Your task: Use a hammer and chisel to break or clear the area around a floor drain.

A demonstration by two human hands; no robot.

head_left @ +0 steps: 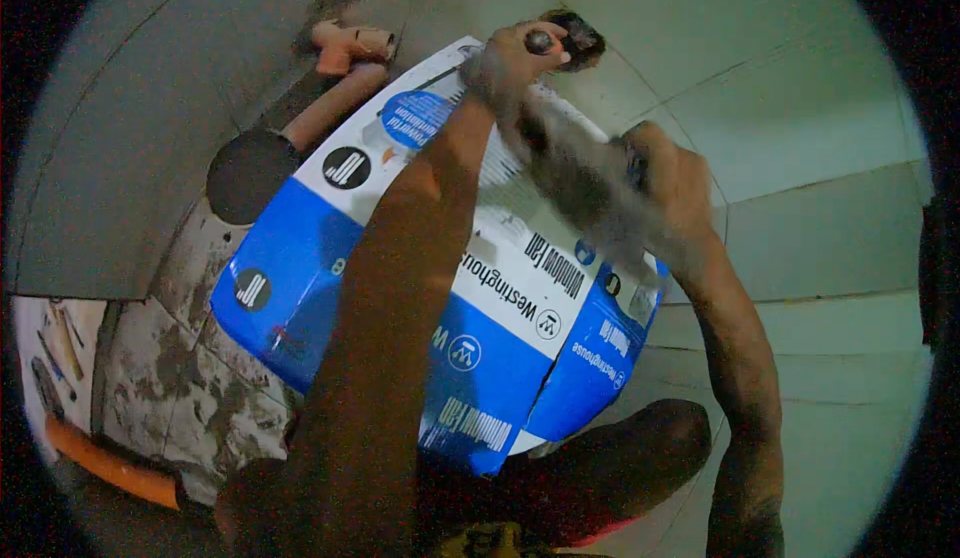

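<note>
My left hand [505, 66] reaches far forward, its fingers wrapped round a chisel [540, 42] whose round dark metal end faces me. Just beyond that hand is a rough, broken hole [585, 42] in the pale tiled surface; whether the chisel's tip is in it is hidden. To the right, my right hand [676, 183] is closed and smeared by motion. A grey, blurred hammer-like tool [590, 183] stretches from it toward my left hand; its exact shape cannot be made out. Beneath both arms lies a blue and white cardboard box [500, 358].
An orange-brown pipe tee [345, 48] and a pipe [335, 108] lie left of the box, beside a dark round opening or cap [250, 178]. Dirty tiles [190, 388], an orange pipe [110, 463] and several hand tools [62, 348] are at lower left. Pale tiled walls [820, 228] stand right.
</note>
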